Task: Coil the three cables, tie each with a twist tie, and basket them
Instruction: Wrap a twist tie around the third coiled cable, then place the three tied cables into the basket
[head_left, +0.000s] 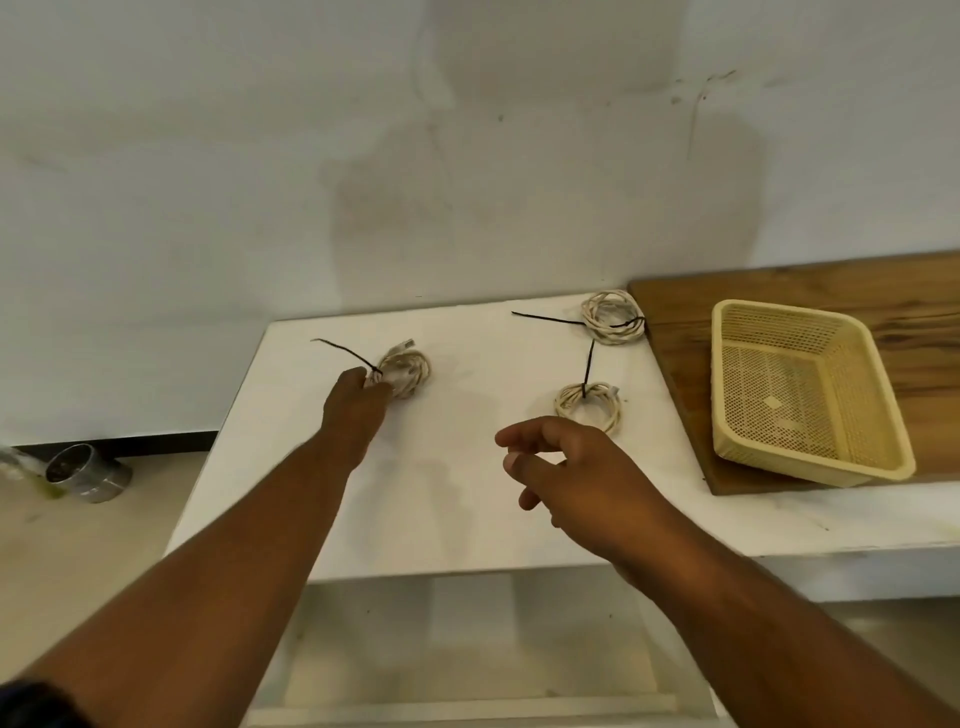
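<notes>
Three coiled cream cables lie on the white table (457, 493), each bound with a black twist tie. My left hand (356, 402) grips the left coil (408, 370) at its tied side, and the tie's long end sticks up to the left. A second coil (589, 405) lies near the middle right, just beyond my right hand (566, 467). That hand hovers above the table with loosely curled fingers and holds nothing. The third coil (613, 317) sits at the back, by the wooden board. A yellow mesh basket (883, 462) stands empty on the board.
The brown wooden board (883, 296) covers the table's right part under the basket. A white wall rises directly behind the table. On the floor at the left stands a metal can (85, 473). Below the table's front edge there is an open shelf.
</notes>
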